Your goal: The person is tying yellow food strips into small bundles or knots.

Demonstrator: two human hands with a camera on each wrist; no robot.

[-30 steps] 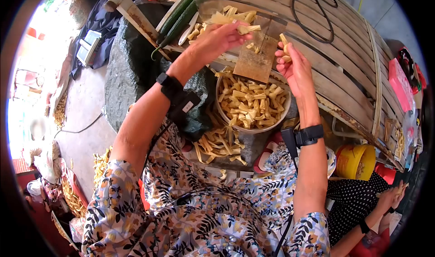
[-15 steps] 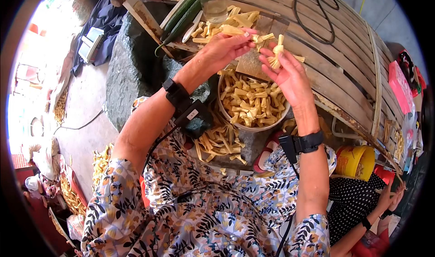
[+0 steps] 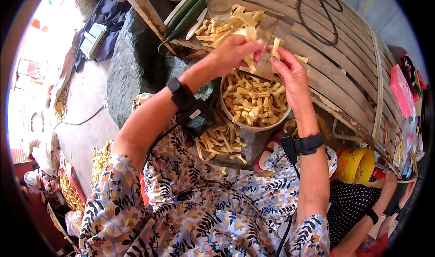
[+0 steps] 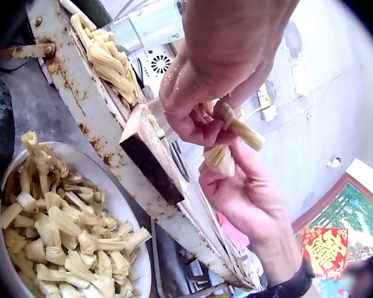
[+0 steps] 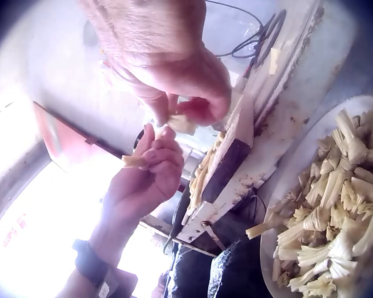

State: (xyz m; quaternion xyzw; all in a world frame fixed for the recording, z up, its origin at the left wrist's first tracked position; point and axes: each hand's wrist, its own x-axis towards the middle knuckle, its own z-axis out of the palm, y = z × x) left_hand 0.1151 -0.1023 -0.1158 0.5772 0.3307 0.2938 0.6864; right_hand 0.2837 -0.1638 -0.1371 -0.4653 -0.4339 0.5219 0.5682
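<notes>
My left hand [image 3: 233, 55] pinches a pale yellow knotted strip [image 4: 245, 133] over the front of the slatted bench. Close beside it, my right hand [image 3: 292, 73] pinches another pale yellow piece [image 3: 275, 48] between thumb and fingers, its end upright in the head view. The hands nearly meet in both wrist views, and fingers hide parts of both pieces. Beneath them a small wooden board [image 4: 150, 155] juts over the bench edge. Below the board stands a white tub [image 4: 143, 264] full of knotted yellow pieces [image 3: 256, 100].
Loose yellow strips [image 3: 226, 28] lie on the bench [image 3: 349, 62] near a glass jar [image 3: 219, 5] and cucumbers [image 3: 186, 14]. A black cable [image 3: 312, 30] coils farther back. More strips [image 3: 219, 141] hang below. Another person's arm [image 3: 358, 225] and a yellow bucket [image 3: 358, 164] are at right.
The hands have come from apart to close together over the board. My left hand has turned, its strip now pointing downward. The other person's hands have shifted at the right.
</notes>
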